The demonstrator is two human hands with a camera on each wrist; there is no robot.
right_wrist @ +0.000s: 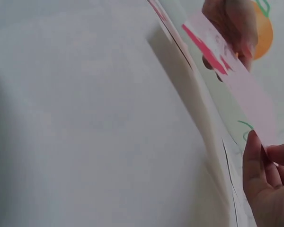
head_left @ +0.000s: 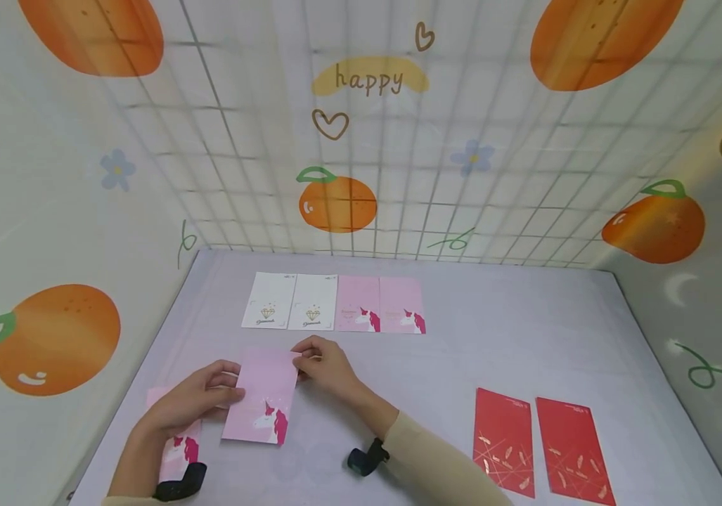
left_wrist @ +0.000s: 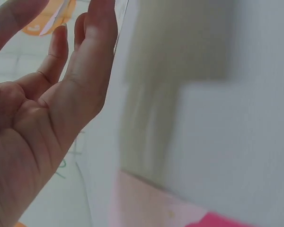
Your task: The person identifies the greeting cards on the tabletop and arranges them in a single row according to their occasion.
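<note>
A pink card with a white-and-magenta unicorn is held above the table between both hands. My left hand holds its left edge, the thumb lying on the printed face. At the upper right corner, my right hand pinches the card between thumb and fingers. The right wrist view shows this pinch on the card plainly, the left hand at its far end. Under the left wrist lies another pink unicorn card, partly covered by the arm. In the left wrist view the left hand shows its palm.
Toward the back, two white diamond cards and two pink unicorn cards lie in a row. Two red cards with gold print lie at the front right. Fruit-printed cloth hangs around the pale table.
</note>
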